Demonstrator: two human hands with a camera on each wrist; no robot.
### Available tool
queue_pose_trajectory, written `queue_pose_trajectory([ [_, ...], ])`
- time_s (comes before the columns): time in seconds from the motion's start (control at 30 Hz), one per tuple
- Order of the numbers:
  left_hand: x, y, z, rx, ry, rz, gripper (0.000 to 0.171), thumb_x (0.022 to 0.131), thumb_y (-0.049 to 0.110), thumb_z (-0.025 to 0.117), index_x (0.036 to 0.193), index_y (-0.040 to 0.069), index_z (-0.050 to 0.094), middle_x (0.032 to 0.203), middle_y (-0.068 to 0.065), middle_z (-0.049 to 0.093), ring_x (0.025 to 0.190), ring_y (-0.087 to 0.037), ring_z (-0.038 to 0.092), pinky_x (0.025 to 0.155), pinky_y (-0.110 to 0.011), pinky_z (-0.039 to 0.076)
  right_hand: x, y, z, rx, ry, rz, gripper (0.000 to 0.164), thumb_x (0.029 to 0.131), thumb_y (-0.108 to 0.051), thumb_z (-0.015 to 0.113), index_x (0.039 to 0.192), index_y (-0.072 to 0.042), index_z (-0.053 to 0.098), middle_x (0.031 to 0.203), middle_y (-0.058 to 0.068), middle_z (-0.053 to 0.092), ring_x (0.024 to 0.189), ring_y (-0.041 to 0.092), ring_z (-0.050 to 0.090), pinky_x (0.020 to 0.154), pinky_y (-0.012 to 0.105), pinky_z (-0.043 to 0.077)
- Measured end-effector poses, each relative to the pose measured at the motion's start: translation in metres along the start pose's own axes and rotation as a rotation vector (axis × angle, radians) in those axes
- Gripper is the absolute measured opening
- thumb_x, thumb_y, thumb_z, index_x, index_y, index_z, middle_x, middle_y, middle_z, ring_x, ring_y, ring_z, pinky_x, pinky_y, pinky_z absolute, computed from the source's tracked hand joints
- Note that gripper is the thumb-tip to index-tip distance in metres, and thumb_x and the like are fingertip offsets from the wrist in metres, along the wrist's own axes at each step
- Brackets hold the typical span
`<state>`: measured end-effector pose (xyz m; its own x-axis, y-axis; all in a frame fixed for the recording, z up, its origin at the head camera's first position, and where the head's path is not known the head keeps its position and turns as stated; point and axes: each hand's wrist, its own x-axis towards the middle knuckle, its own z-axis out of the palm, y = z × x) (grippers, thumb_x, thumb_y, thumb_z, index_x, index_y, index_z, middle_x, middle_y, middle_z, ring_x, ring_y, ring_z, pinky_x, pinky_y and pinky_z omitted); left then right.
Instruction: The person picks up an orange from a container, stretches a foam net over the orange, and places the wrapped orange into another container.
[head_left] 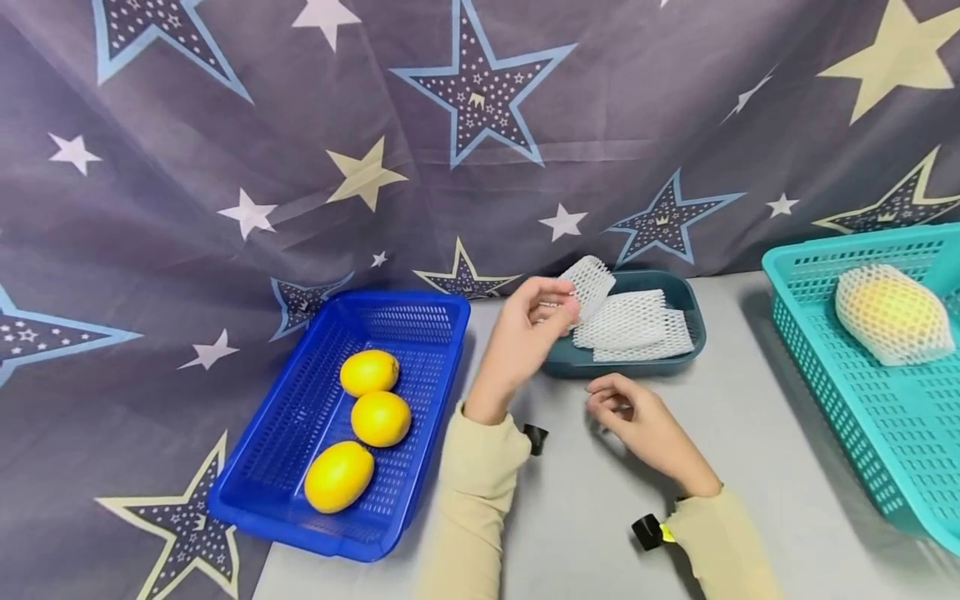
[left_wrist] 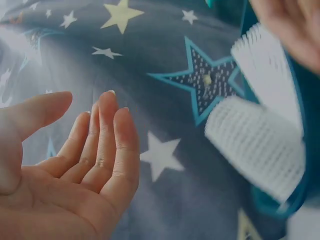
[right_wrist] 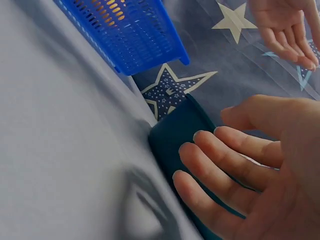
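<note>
My left hand (head_left: 528, 329) hovers at the left end of a small dark teal tray (head_left: 651, 367), its fingers loosely bent. In the left wrist view that hand (left_wrist: 85, 170) holds nothing. White foam net sleeves (head_left: 624, 321) lie in the tray, and one sleeve (head_left: 592, 282) leans up at its back left, just beyond my left fingertips. In front of the tray's near side is my right hand (head_left: 641, 421), fingers relaxed. The right wrist view shows the right hand (right_wrist: 240, 165) with nothing in it, beside the tray wall (right_wrist: 175, 132).
On the left stands a blue basket (head_left: 262, 529) with three lemons (head_left: 381, 419) inside. At the right is a turquoise basket (head_left: 832, 417) holding a yellow fruit in a foam net (head_left: 892, 317). A star-patterned cloth (head_left: 480, 200) hangs behind the grey table (head_left: 577, 517).
</note>
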<state>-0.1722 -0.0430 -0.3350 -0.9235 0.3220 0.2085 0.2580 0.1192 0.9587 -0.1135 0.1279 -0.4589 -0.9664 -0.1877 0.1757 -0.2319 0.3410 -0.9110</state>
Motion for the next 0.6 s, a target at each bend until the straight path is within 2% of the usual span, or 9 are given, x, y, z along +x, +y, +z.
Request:
queue_pose_trajectory([
  [0.13, 0.005, 0.014, -0.018, 0.184, 0.006, 0.023, 0.025, 0.095, 0.01, 0.065, 0.119, 0.001, 0.063, 0.108, -0.015, 0.068, 0.091, -0.022, 0.067, 0.08, -0.027, 0.054, 0.0, -0.002, 0.002, 0.015, -0.055, -0.005, 0.019, 0.096, -0.009, 0.065, 0.112, 0.001, 0.063, 0.097, 0.008, 0.069, 0.088, 0.014, 0.065, 0.074, 0.025, 0.055],
  [0.23, 0.009, 0.02, -0.036, 0.293, 0.012, 0.025, 0.024, 0.096, 0.012, 0.065, 0.118, 0.002, 0.063, 0.108, -0.015, 0.069, 0.094, -0.024, 0.069, 0.083, -0.031, 0.055, -0.001, -0.004, 0.005, 0.019, -0.072, -0.005, 0.019, 0.095, -0.006, 0.065, 0.112, 0.001, 0.062, 0.098, 0.009, 0.069, 0.089, 0.016, 0.065, 0.075, 0.025, 0.054],
  [0.43, 0.01, 0.031, -0.08, 0.47, 0.016, -0.001, 0.026, 0.097, 0.017, 0.065, 0.119, 0.004, 0.062, 0.108, -0.012, 0.068, 0.096, -0.024, 0.068, 0.085, -0.037, 0.055, 0.0, -0.006, 0.013, 0.024, -0.096, -0.015, 0.019, 0.095, -0.003, 0.063, 0.113, 0.003, 0.061, 0.099, 0.011, 0.07, 0.089, 0.016, 0.065, 0.074, 0.025, 0.054],
  [0.6, 0.007, 0.032, -0.117, 0.621, 0.014, -0.038, 0.026, 0.098, 0.019, 0.063, 0.12, 0.006, 0.061, 0.109, -0.01, 0.067, 0.098, -0.024, 0.065, 0.086, -0.039, 0.053, 0.0, -0.01, 0.023, 0.017, -0.13, -0.021, 0.02, 0.096, -0.003, 0.061, 0.115, 0.003, 0.061, 0.099, 0.009, 0.07, 0.089, 0.017, 0.065, 0.074, 0.025, 0.053],
])
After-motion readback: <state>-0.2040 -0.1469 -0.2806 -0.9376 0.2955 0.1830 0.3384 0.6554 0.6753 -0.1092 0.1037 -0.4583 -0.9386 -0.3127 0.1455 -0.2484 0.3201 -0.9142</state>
